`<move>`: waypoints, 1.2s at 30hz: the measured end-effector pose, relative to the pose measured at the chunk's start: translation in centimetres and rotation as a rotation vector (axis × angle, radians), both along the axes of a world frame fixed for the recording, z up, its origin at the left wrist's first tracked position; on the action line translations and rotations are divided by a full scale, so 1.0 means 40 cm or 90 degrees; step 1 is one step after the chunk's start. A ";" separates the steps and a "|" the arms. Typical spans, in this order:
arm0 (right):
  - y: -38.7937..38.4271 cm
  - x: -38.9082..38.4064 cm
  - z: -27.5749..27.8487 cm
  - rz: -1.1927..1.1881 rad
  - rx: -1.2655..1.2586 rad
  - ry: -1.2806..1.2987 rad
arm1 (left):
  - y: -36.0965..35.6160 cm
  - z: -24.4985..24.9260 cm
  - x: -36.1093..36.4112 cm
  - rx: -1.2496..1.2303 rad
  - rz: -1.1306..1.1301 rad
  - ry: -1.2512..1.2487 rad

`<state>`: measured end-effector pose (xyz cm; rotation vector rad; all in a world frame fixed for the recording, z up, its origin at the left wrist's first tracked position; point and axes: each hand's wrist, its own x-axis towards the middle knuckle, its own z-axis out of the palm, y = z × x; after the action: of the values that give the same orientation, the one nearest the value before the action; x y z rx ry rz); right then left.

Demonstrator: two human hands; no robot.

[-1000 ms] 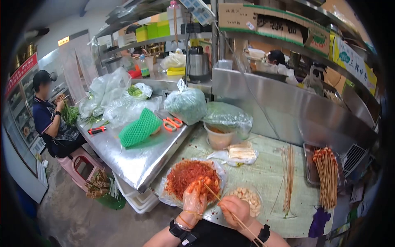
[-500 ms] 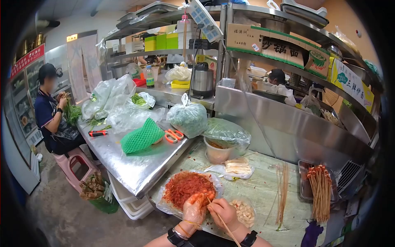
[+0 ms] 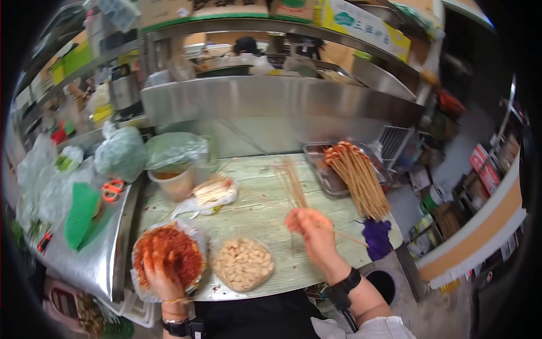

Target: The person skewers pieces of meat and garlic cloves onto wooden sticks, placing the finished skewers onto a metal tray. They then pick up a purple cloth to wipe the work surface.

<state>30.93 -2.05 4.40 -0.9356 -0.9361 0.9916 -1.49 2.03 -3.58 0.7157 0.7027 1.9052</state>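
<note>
My left hand (image 3: 160, 271), in a clear glove smeared red, reaches into red chili-coated pieces (image 3: 183, 251) in a plastic-lined container. Its fingers are stretched and spread over the pieces. My right hand (image 3: 316, 234) is closed on a thin wooden skewer (image 3: 351, 238), whose end sticks out to the right. The hand is over the table, at the near end of a loose bunch of bare skewers (image 3: 294, 183); blur hides its fingertips. Between my hands stands a container of pale, whitish pieces (image 3: 243, 263).
A metal tray (image 3: 322, 178) holds many loaded skewers (image 3: 361, 181), red-tipped. Purple cloth (image 3: 377, 238) lies at the right edge. At the left are pale sticks on plastic (image 3: 213, 193), a tub (image 3: 172, 183), orange scissors (image 3: 113, 190), green foam netting (image 3: 79, 214) and plastic bags (image 3: 119, 151).
My view has turned right. My hands, close together half a second ago, are now apart: the right has moved toward the bare skewers with its skewer, while the left is in the red pieces.
</note>
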 end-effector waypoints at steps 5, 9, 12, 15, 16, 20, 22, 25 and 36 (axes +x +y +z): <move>0.113 0.271 0.013 -0.221 0.091 0.105 | -0.008 -0.004 -0.018 -0.058 0.080 0.201; 0.250 0.475 -0.034 -0.344 0.068 0.202 | -0.008 -0.009 -0.018 -0.087 0.105 0.234; 0.329 0.565 -0.080 -0.411 0.023 0.288 | -0.009 -0.005 -0.014 -0.084 0.103 0.243; 0.386 0.612 -0.128 -0.414 -0.006 0.304 | -0.011 0.006 -0.005 -0.110 0.122 0.272; 0.396 0.620 -0.145 -0.417 -0.034 0.292 | -0.013 0.008 -0.006 -0.130 0.131 0.289; 0.393 0.601 -0.152 -0.452 -0.033 0.337 | -0.017 0.020 -0.004 -0.156 0.156 0.408; 0.404 0.651 -0.189 -0.371 -0.054 0.419 | -0.012 0.009 -0.001 -0.128 0.145 0.317; 0.355 0.554 -0.160 -0.292 -0.137 0.448 | -0.020 0.011 -0.012 -0.129 0.169 0.404; 0.369 0.327 -0.190 -0.059 -0.473 -0.920 | -0.022 0.024 0.001 -0.092 0.105 0.300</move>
<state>44.02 12.71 -3.20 -2.4360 -1.6768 0.4321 -1.44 1.17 -2.61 1.0535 1.2123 1.8218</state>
